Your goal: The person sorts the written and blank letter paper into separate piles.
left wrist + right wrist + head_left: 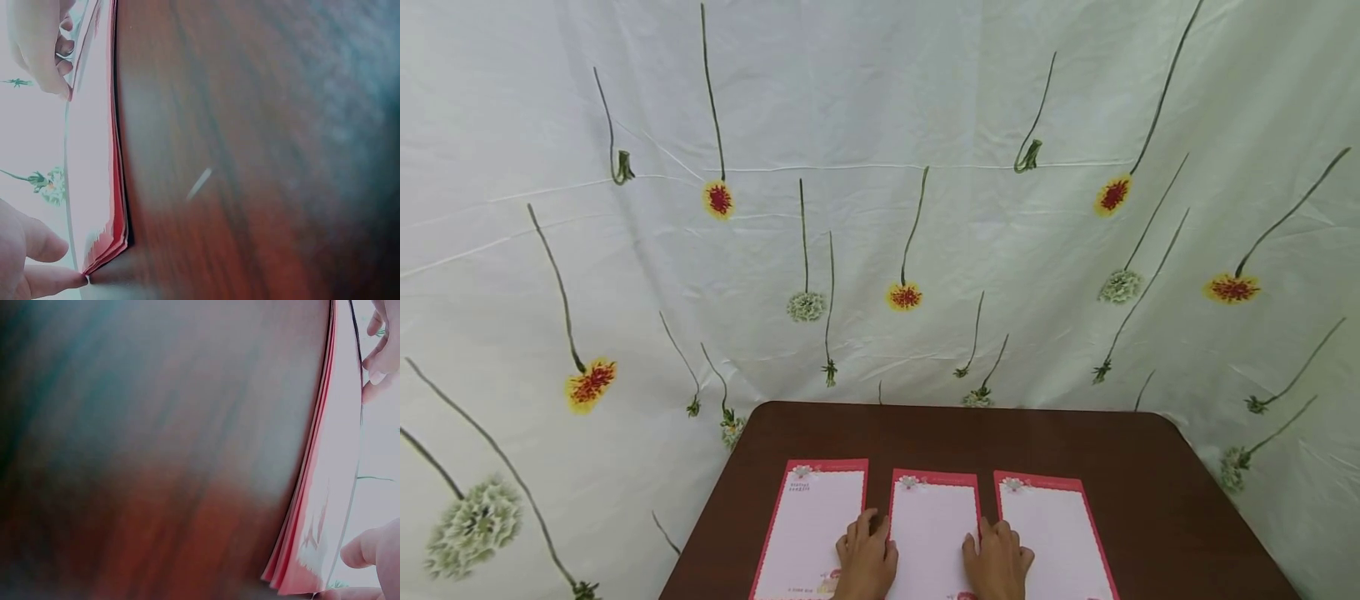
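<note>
Middle pad (pixel 934 529) between two outer papers (pixel 812 533) (pixel 1060 542), both hands (pixel 867 557) (pixel 997 562) at its edges, grip slack, unclosed

On the dark brown table (pixel 1180 517), rounded at both far corners, lie a left paper (pixel 815 529), a middle paper (pixel 932 533) and a right paper (pixel 1054 533), white with red borders — the left nearest a side edge — perhaps several sheets thick, though the wrist views blur

Indoor setting, kind unclear, hanging flower-print cloth (pixel 865 208), dark brown table (pixel 940 433)
</note>
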The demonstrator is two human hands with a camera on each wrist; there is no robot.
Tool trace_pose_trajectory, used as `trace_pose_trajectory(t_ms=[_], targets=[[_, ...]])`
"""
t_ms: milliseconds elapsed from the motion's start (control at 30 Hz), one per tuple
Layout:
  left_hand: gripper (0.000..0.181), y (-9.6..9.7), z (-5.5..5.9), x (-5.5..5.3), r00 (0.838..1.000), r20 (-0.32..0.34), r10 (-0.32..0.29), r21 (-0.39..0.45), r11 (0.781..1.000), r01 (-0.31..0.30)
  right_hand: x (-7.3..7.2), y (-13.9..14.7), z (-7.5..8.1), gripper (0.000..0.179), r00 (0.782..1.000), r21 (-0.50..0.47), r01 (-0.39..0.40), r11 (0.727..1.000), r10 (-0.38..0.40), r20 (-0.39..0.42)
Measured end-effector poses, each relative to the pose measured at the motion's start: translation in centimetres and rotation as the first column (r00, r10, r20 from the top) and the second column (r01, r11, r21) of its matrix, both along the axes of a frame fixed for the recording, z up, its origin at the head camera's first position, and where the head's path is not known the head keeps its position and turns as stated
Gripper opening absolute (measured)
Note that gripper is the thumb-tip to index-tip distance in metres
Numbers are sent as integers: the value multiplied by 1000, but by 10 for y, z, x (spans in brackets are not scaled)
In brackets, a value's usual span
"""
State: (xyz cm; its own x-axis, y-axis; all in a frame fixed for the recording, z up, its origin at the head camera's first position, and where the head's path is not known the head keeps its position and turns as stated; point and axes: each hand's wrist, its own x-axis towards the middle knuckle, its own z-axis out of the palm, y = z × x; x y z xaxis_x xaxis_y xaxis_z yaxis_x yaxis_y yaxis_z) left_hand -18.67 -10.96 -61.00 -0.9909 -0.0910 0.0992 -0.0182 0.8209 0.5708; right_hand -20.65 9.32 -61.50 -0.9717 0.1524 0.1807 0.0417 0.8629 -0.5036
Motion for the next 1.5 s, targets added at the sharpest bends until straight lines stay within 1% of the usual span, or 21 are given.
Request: trace_pose_trajectory(t_ms=[167,333,500,700,833,900,967,1067,1200,1367,1433,1500], targets=[[38,0,-3,-1,1000,-22,-13,0,1000,13,0,1,0,38,1000,2,-6,1000,6,-29],[38,1,-2,-2,1000,-17,-16,-3,1000,16,0,1,1,37,999,6,-9,1000,9,-50],[39,3,-1,-2,999,-33,-19,4,1000,19,0,1,3,39,999,2,5,1000,-5,-36],[40,5,0,-2,996,-84,3,9,1000,-2,-1,2,8,42,1000,-21,21,1000,-21,8],[42,6,0,-3,994,-113,0,6,1000,0,-2,4,10,41,1000,-36,20,999,-19,19],[43,6,0,-4,993,-120,-11,18,1000,13,-3,5,10,40,1000,-45,14,999,-13,14],[44,6,0,-5,992,-124,-24,47,998,30,-4,7,9,39,1000,-50,9,999,-8,8],[45,8,1,-6,989,-139,-41,84,995,53,-6,9,9,36,1000,-52,-2,999,0,-27],[48,10,2,-7,981,-181,-68,96,992,86,-7,13,11,35,996,-61,-9,998,4,-88],[52,15,11,-6,980,-169,-108,146,980,133,-8,20,18,35,992,-72,-10,997,1,-128],[53,18,14,-5,980,-157,-127,173,973,153,-9,24,21,35,992,-73,-5,997,-5,-130],[54,21,17,-5,977,-156,-147,181,968,174,-9,29,23,35,992,-79,-4,997,-6,-128]])
